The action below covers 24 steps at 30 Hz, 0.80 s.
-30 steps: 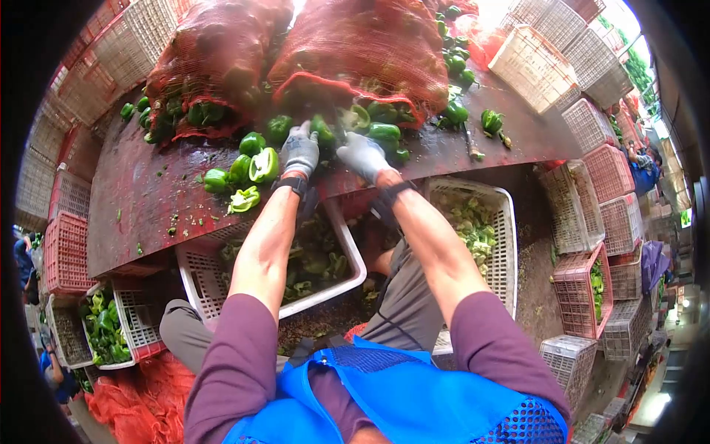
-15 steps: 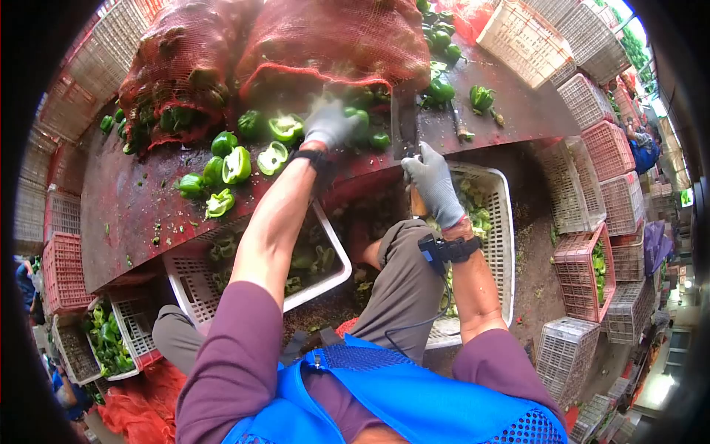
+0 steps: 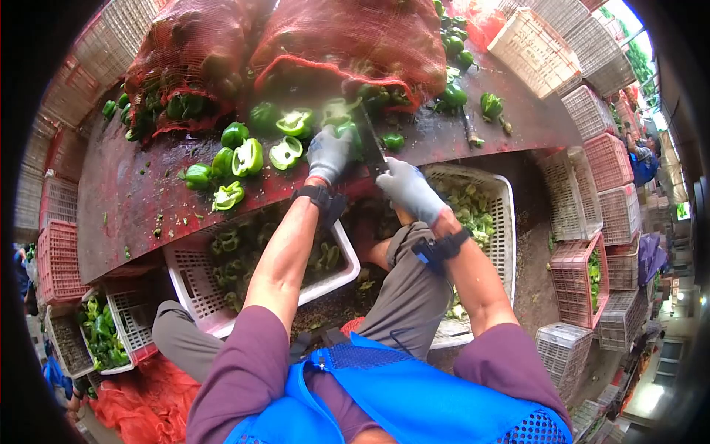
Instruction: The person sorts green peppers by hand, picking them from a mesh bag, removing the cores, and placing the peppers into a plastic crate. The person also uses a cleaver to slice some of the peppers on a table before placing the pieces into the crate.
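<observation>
My left hand, in a grey glove, is closed round a green pepper on the dark red table. Just beyond its fingers lies a pale cut pepper piece, blurred. In my right hand, also gloved, is the handle of a long knife; its blade slants up and left, close beside the held pepper. Cut halves and whole peppers lie left of my left hand. Two red mesh sacks of peppers stand behind.
White crates with pepper pieces stand below the table edge on both sides of my knee. A second knife lies on the table at the right. Stacked crates line the right side; red mesh lies lower left.
The knife has swung in from the right to beside the pepper at my left hand. My right hand has moved left. A cut piece now shows beyond my left hand.
</observation>
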Available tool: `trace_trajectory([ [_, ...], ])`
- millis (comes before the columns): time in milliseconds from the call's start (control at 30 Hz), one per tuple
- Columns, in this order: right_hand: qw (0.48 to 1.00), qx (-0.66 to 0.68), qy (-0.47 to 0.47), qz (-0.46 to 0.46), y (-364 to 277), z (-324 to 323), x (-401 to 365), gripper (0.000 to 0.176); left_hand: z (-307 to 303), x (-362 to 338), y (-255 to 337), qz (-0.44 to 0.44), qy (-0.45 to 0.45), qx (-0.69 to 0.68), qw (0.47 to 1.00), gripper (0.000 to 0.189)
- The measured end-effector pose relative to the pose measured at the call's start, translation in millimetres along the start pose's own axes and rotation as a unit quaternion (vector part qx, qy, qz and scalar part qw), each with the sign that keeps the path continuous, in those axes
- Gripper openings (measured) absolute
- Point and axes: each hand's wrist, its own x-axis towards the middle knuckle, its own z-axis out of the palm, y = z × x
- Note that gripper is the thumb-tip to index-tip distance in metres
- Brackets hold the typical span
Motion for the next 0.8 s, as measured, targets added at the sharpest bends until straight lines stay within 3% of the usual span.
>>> trace_trajectory([
  [133,0.997,-0.047,-0.044,-0.038,-13.2,0.4,29.2,0.033,5.5,-12.4,-4.1,0.002,0.025,-0.028,0.999,0.045],
  [167,0.995,-0.084,-0.053,0.002,-6.0,13.4,50.2,0.034,8.3,-14.7,-7.6,0.007,0.027,-0.017,0.999,0.045],
  [300,0.984,-0.156,0.041,-0.077,5.9,29.3,44.7,0.037,-1.0,-9.4,-15.4,0.012,0.022,-0.068,0.997,0.045],
  [333,0.991,-0.106,0.046,-0.063,12.9,28.8,41.1,0.038,-3.7,-6.6,-15.8,0.010,0.015,-0.090,0.996,0.045],
  [400,0.998,-0.005,0.053,-0.045,4.0,25.7,23.5,0.039,-9.9,2.8,-16.6,0.082,0.114,-0.055,0.989,0.046],
  [467,0.984,0.123,0.127,-0.038,0.6,25.9,14.1,0.033,-15.6,8.9,-7.2,0.154,0.166,0.112,0.968,0.049],
  [567,0.926,0.290,0.242,-0.012,-6.6,14.8,7.6,0.021,-37.5,14.1,55.9,0.187,0.054,0.268,0.944,0.056],
  [667,0.897,0.350,0.271,-0.023,9.1,5.2,16.5,0.014,-4.3,49.0,77.3,0.320,0.072,0.343,0.880,0.061],
  [800,0.888,0.375,0.265,-0.016,1.1,2.9,13.5,0.010,56.5,84.9,85.5,0.289,0.054,0.320,0.901,0.057],
])
